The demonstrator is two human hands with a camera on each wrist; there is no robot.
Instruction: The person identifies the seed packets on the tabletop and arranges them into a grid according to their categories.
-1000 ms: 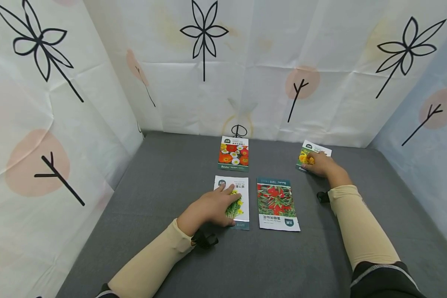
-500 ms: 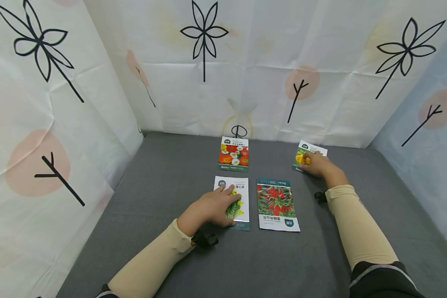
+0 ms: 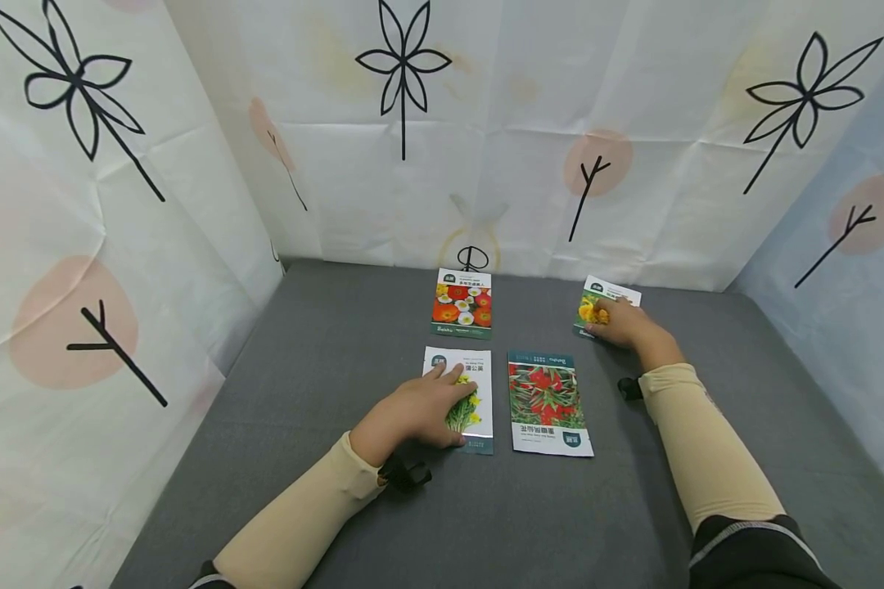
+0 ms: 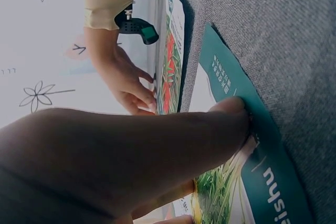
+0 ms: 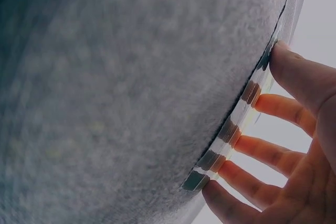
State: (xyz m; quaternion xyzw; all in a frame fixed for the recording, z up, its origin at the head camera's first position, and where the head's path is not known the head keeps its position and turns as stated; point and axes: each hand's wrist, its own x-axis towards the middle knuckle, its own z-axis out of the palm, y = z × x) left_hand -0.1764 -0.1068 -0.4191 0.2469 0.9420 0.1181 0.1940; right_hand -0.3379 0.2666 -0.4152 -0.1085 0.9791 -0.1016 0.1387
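Note:
My left hand [image 3: 423,409] rests with spread fingers on a white seed packet [image 3: 480,380] with yellow flowers. In the left wrist view its thumb [image 4: 220,121] presses the green lower end of that packet. At the back right my right hand [image 3: 624,321] touches a seed packet [image 3: 595,288] printed with yellow blooms and partly covers it. Its fingers [image 5: 262,148] stand apart with tips on the packet's face, which lies flat on the cloth. Between the hands lies an upside-down packet with red flowers [image 3: 548,397].
A packet of orange, red and white flowers [image 3: 462,304] lies beyond my left hand near the back edge. All the packets lie on a grey cloth-covered table [image 3: 324,352]. White printed fabric [image 3: 516,164] hangs behind and at both sides.
My right hand has slid the yellow-bloom packet a short way left along the table. The left hand and the other packets have stayed in place.

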